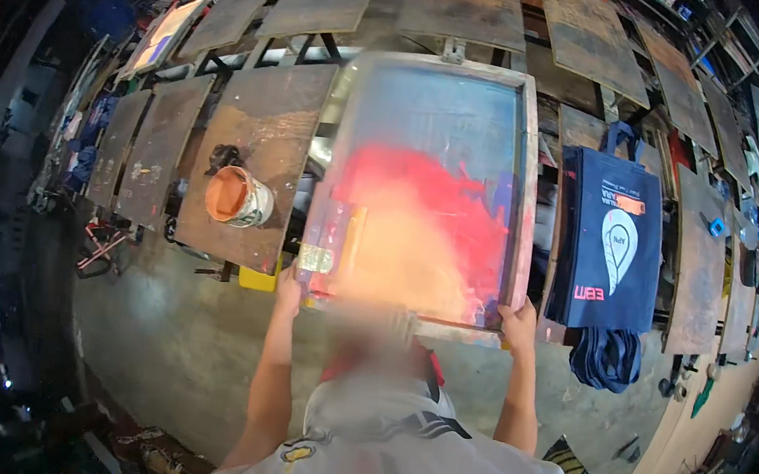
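Observation:
A wooden-framed printing screen [522, 187] with blue mesh lies in front of me, tilted or flat I cannot tell. Red and pale orange ink is smeared over its lower and middle mesh. My left hand [291, 289] grips the near left corner of the frame. At the near right corner, my right hand [518, 326] is closed around the wood. A pale strip of tape [315, 259] shows on the frame's left side. The near middle of the frame is partly blurred.
Left of the screen, an orange-stained bucket [258, 202] and a dark crumpled rag [224, 158] sit on a board [254, 113]. Right of it, dark blue tote bags [584, 231] with white and orange print lie on another board, handles hanging over. More boards stand in rows beyond.

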`<act>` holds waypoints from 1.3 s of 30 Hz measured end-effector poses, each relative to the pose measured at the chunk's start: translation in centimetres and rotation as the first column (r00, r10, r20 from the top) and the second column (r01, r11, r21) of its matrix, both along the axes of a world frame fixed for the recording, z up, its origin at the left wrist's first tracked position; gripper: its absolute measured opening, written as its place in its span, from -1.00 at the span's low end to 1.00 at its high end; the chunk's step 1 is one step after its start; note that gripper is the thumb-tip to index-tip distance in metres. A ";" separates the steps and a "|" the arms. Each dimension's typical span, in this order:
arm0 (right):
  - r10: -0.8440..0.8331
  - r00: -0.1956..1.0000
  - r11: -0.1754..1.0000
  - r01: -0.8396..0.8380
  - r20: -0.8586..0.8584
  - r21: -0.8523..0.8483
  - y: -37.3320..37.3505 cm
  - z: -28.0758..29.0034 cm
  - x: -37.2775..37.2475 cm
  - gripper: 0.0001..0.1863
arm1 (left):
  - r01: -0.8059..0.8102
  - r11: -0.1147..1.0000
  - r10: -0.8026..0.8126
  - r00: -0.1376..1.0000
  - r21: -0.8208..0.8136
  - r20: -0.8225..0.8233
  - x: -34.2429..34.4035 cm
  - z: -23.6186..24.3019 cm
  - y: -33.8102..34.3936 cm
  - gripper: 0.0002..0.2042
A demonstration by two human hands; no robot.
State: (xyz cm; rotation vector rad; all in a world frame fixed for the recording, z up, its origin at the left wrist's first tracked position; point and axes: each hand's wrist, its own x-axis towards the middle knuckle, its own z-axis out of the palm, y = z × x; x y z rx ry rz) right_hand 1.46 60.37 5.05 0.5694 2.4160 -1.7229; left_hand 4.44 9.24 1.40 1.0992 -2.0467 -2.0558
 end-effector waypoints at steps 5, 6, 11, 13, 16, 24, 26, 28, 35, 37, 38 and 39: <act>0.026 0.998 0.996 -0.031 -0.062 -0.081 0.1 -0.1 0.0 -0.49 | -0.009 0.999 0.011 0.998 0.034 -0.061 -0.2 1.5 1.2 -0.69; 0.008 0.999 0.993 -0.012 -0.040 -0.120 -0.6 1.9 -0.1 -0.54 | 0.002 0.999 0.001 0.997 0.032 -0.076 0.0 1.7 1.3 -0.69; 0.061 0.997 0.995 -0.065 -0.049 -0.078 0.5 2.3 0.5 -0.59 | 0.021 0.995 -0.036 0.989 -0.102 -0.147 0.4 1.4 0.3 -0.59; 0.085 0.994 0.995 -0.089 -0.072 -0.054 0.2 3.6 0.8 -0.60 | 0.034 0.994 -0.049 0.989 -0.107 -0.140 0.6 1.4 -0.9 -0.57; 0.076 0.988 0.995 -0.083 -0.133 -0.054 -1.6 7.2 1.6 -0.59 | 0.030 0.990 -0.052 0.987 -0.139 -0.151 1.3 1.8 -2.3 -0.56; 0.022 0.960 0.996 0.005 -0.279 0.093 -8.3 16.5 7.1 -0.62 | -0.121 0.993 0.117 0.954 0.002 -0.275 6.2 11.1 -5.2 -0.65; 0.045 0.950 0.994 -0.012 -0.310 0.108 -10.7 17.5 9.3 -0.62 | -0.101 0.994 0.109 0.949 0.044 -0.295 9.3 11.5 -8.8 -0.66; 0.085 0.943 0.988 -0.039 -0.323 0.147 -14.3 19.4 11.5 -0.62 | -0.133 0.986 0.159 0.931 0.101 -0.327 11.9 13.0 -11.4 -0.69; 0.229 0.910 0.961 -0.156 -0.345 0.228 -26.2 18.7 18.0 -0.52 | -0.427 0.886 0.460 0.856 0.179 -0.236 25.3 10.7 -24.3 -0.76; 0.298 0.843 0.934 -0.162 -0.447 0.318 -29.7 18.0 19.1 -0.55 | -0.474 0.862 0.507 0.808 0.180 -0.299 29.2 9.3 -27.1 -0.75; 0.302 0.841 0.934 -0.168 -0.448 0.314 -31.0 18.1 19.7 -0.55 | -0.534 0.827 0.559 0.748 0.177 -0.358 31.5 8.5 -28.5 -0.73; 0.335 0.863 0.921 -0.216 -0.377 0.324 -32.7 18.5 20.2 -0.56 | -0.541 0.823 0.565 0.742 0.173 -0.361 33.7 7.8 -29.6 -0.73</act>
